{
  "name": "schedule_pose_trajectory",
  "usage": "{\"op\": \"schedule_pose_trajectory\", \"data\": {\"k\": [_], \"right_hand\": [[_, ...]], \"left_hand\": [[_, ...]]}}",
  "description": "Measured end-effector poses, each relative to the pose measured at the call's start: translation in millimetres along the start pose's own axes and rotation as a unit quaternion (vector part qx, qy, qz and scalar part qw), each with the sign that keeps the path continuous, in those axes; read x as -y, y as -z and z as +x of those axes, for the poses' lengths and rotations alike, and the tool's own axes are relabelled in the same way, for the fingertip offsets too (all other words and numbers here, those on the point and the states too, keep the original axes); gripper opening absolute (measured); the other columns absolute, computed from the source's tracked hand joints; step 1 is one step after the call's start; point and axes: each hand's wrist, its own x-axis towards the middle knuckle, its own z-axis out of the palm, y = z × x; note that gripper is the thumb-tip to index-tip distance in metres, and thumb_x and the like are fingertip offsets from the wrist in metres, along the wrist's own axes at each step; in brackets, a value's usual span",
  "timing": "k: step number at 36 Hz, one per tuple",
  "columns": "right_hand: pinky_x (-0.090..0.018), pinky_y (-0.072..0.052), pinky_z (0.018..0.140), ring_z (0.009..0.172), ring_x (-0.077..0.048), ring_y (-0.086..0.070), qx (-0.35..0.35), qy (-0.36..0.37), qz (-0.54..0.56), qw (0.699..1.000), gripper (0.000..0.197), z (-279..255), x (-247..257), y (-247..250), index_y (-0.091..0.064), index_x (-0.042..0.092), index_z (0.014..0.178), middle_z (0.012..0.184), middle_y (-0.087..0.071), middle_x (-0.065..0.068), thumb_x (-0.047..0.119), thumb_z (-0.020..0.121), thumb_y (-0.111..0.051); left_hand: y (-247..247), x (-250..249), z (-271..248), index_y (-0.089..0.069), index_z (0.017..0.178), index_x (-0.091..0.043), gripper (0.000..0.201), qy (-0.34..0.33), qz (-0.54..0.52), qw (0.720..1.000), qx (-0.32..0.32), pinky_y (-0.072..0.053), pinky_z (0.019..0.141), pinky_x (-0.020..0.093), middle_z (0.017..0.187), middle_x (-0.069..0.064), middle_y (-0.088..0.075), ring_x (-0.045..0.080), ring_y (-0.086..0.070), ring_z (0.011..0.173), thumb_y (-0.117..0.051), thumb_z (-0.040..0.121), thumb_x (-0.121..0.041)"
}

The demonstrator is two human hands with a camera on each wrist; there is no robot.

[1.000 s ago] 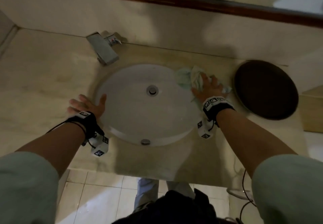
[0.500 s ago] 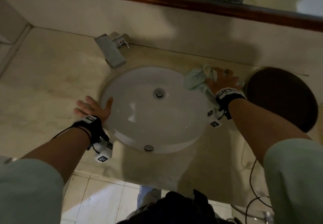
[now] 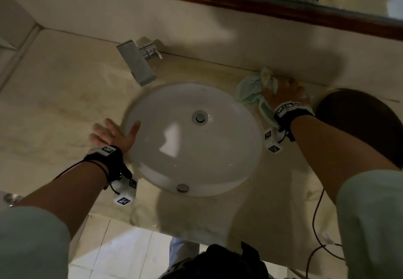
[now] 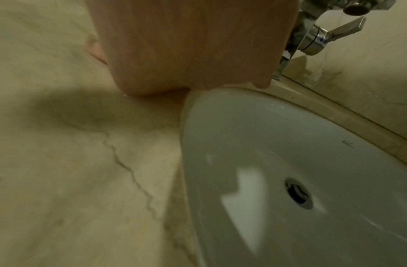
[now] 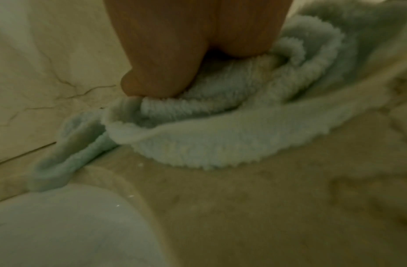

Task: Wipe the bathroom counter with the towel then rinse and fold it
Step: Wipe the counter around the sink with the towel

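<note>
sink (image 3: 229, 158) in counter (image 3: 54, 104) | faucet (image 3: 137, 65) behind-left | towel (image 3: 250, 89) behind-right | tray (image 3: 359, 126) right of sink

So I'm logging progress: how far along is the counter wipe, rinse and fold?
Still wiping. The right hand presses the bunched pale green terry towel on the beige marble counter behind the white oval sink; the left hand braces flat at the sink's rim. The chrome faucet shows no water, so rinsing and folding remain.
</note>
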Motion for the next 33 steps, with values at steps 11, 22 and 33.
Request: {"op": "schedule_pose_trajectory", "data": {"k": [11, 22, 33], "right_hand": [[-0.064, -0.013, 0.110, 0.142, -0.038, -0.017, 0.007, 0.019, 0.004, 1.000, 0.076, -26.2, -1.5, -5.1, -0.012, 0.038, 0.148, 0.158, -0.013, -0.008, 0.068, 0.085, -0.042], [-0.066, -0.008, 0.108, 0.137, -0.038, -0.020, 0.006, -0.062, 0.075, 0.995, 0.072, -27.9, 20.6, -15.7, -0.025, 0.046, 0.139, 0.151, -0.021, -0.006, 0.078, 0.076, -0.040], [-0.069, -0.003, 0.109, 0.143, -0.042, -0.006, 0.031, 0.015, 0.053, 0.998, 0.078, -14.3, 127.9, -23.3, -0.016, 0.040, 0.148, 0.158, -0.009, -0.014, 0.076, 0.083, -0.037]], "left_hand": [[4.3, -2.6, -3.6, 0.010, 0.151, -0.026, 0.118, -0.001, -0.004, 1.000, -0.003, 0.008, 0.115, 0.055, 0.157, 0.007, 0.021, 0.037, 0.017, 0.143, -0.026, 0.061, -0.094], [7.4, -0.9, -1.9, 0.012, 0.150, -0.027, 0.121, -0.002, -0.004, 1.000, 0.007, 0.006, 0.115, 0.057, 0.157, 0.005, 0.022, 0.036, 0.017, 0.144, -0.027, 0.058, -0.095], [11.2, -1.1, -3.9, 0.017, 0.149, -0.029, 0.116, -0.003, -0.001, 1.000, 0.031, 0.006, 0.114, 0.059, 0.155, 0.004, 0.029, 0.033, 0.021, 0.143, -0.030, 0.064, -0.093]]}}
